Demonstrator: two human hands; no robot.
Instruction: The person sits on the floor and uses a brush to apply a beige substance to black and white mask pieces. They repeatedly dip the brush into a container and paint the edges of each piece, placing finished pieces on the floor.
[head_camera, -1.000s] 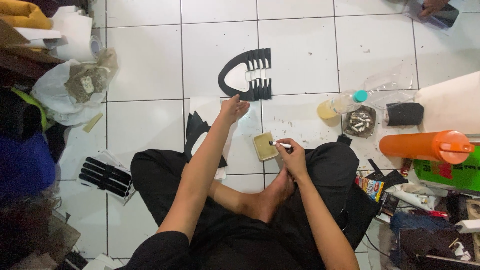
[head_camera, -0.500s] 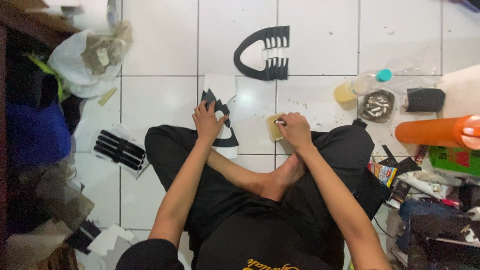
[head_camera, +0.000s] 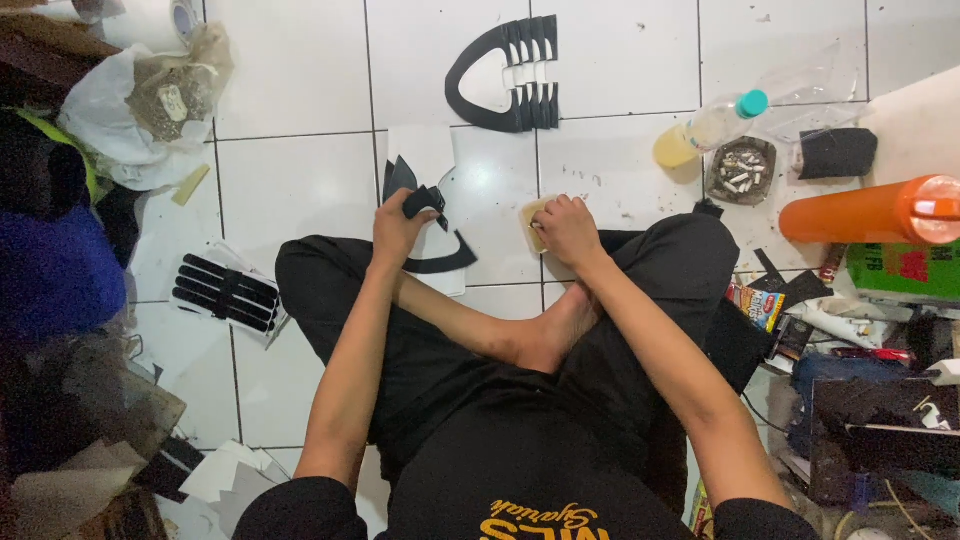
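While your left hand (head_camera: 398, 225) pinches a curved black cut piece (head_camera: 432, 232) over white sheets (head_camera: 425, 155), your right hand (head_camera: 568, 228) is closed on a small tan block (head_camera: 531, 218) just beside it. Black slotted shape (head_camera: 508, 76) beyond; ashtray (head_camera: 741, 171) off right.

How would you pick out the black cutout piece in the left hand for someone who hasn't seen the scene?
Start at the white tiled floor in front of the seated person's crossed legs. The left hand holds a flat black piece over a white sheet, just left of the right hand. Unlike the ribbed black stack further out, it is a single thin, curved cutout, and it is in a hand.
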